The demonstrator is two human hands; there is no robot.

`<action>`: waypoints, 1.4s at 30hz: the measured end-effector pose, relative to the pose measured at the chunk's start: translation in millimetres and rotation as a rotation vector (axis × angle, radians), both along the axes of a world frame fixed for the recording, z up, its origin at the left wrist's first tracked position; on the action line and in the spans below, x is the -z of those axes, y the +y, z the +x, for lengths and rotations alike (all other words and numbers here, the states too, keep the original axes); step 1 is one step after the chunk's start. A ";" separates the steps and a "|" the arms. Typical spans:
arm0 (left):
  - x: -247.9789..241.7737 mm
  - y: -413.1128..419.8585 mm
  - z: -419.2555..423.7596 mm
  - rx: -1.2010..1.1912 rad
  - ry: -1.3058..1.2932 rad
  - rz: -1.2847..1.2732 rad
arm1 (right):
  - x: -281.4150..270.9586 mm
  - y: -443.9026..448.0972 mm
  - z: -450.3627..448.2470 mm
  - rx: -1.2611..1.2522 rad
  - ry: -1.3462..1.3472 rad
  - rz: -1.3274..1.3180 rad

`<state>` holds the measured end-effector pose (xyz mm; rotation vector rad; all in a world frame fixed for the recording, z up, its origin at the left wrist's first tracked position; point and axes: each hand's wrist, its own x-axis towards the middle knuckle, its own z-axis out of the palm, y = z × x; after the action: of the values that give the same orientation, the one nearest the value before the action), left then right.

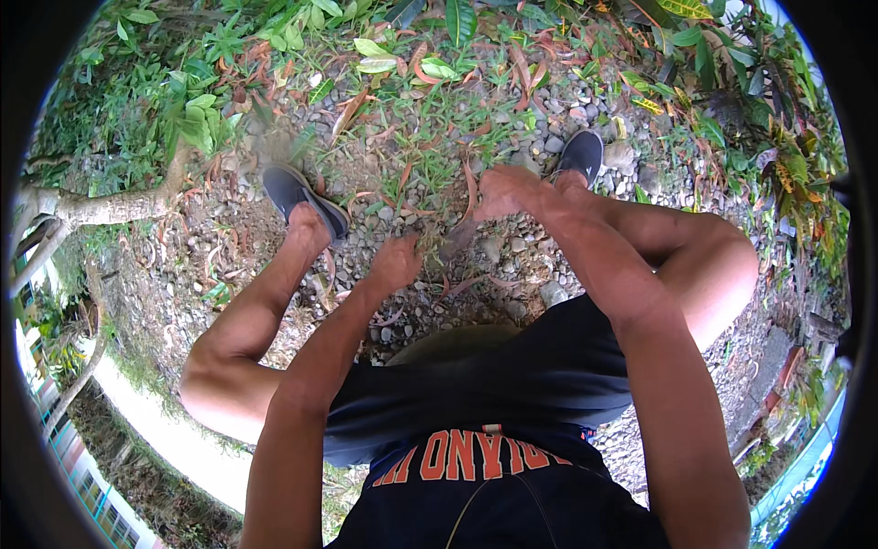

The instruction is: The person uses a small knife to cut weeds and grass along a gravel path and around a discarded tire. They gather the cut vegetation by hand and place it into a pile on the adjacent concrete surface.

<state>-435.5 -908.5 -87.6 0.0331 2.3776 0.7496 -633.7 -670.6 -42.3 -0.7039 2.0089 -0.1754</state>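
My right hand [504,193] is curled in a fist above the gravel, inside my right foot. From it a blurred, dark, blade-like tool [458,239] slants down to the ground; its exact kind is not clear. Low over the stones is my left hand [398,262], fingers bent, beside a small tuft of grass [432,243]. Whether those fingers grip any of the grass is hidden by blur. Green grass [425,165] and dry brown leaves [351,113] cover the pebbly soil [473,302] between my feet.
Dark slip-on shoes [295,195] are on my spread feet. A bare tree branch [116,206] reaches in from the left. Leafy plants [199,117] grow at the upper left, and variegated shrubs [775,137] line the right. Under me is a rounded seat-like surface [453,342].
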 end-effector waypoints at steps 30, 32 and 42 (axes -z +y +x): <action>12.1 -13.5 -36.2 0.435 0.079 -0.189 | -41.2 30.1 -75.5 0.032 0.127 0.181; -2.9 23.1 -54.8 0.423 -0.066 -0.142 | -42.8 30.4 -82.9 0.055 0.164 0.263; 63.8 134.1 -13.1 0.551 0.326 -0.124 | -1.3 14.6 -68.7 -0.057 0.153 0.284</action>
<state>-448.6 -774.4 -151.3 0.7765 2.5285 0.3475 -702.4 -656.0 -41.0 -0.6059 2.1012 0.2003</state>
